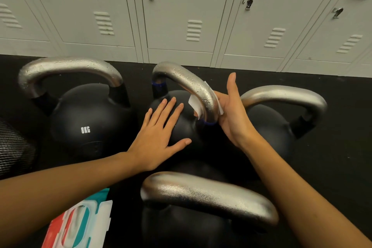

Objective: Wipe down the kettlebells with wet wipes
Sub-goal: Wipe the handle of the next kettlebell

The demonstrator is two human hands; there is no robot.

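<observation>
Four black kettlebells with silver handles stood close together on the dark floor (332,167) in front of a row of pale grey lockers (181,16). The middle kettlebell (185,127) was the one being worked on: the left hand (161,135) lay flat on its black body, fingers straight and spread, pressing down and gripping nothing. The right hand (231,115) was wrapped round the right-hand leg of that kettlebell's silver handle (193,84), with a white wet wipe (194,104) caught between palm and metal; the thumb stood up straight while the fingers curled behind the handle, largely hidden, and white edges of the wipe showed on both sides of the bar. Water droplets beaded along that handle. To the left stood the kettlebell marked 8KG (86,125), well apart from both hands, its handle also spotted with droplets. To the right, just behind the right hand, sat a third kettlebell (281,127), partly hidden by the wrist. Nearest the camera, a fourth kettlebell (209,193) showed mostly its handle, lying between the two forearms. At the lower left, under the left forearm, lay a pack of wipes (80,225) in red, teal and white, its printing too blurred to read. A dark mesh object (14,147) sat at the left edge, only partly in view
</observation>
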